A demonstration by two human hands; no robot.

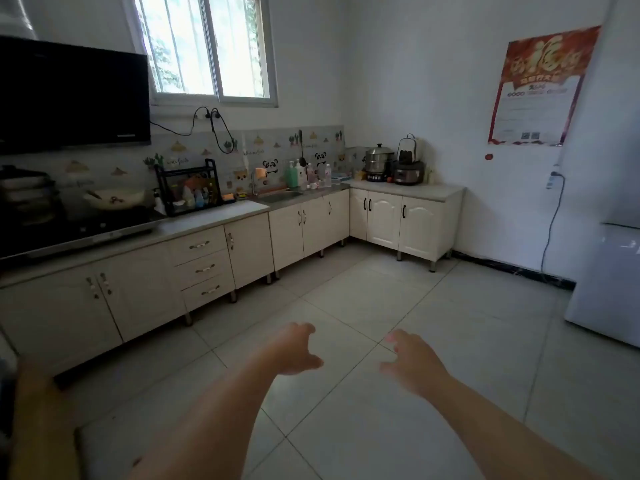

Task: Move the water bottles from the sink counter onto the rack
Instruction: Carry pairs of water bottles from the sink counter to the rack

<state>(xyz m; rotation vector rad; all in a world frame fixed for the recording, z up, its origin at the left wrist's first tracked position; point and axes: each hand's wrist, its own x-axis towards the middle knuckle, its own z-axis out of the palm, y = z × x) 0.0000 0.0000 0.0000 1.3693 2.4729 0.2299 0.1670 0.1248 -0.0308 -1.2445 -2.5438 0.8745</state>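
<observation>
Basically nothing's moved yet: bottles [324, 174] sit far off, right of the sink [280, 195]. Rack [188, 188] is left. Both hands, left [294, 348] and right [412, 362], hang empty, fingers loosely spread.

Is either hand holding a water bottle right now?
No, the left hand and the right hand are both empty, fingers spread above the floor tiles, far from the sink counter.

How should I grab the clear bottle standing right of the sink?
Probably wrap your fingers around the middle of the clear bottle, coming from the front, the room side. It stands upright against the backsplash, with other bottles crowding its left, so the front looks most open. Both hands are empty.
</observation>
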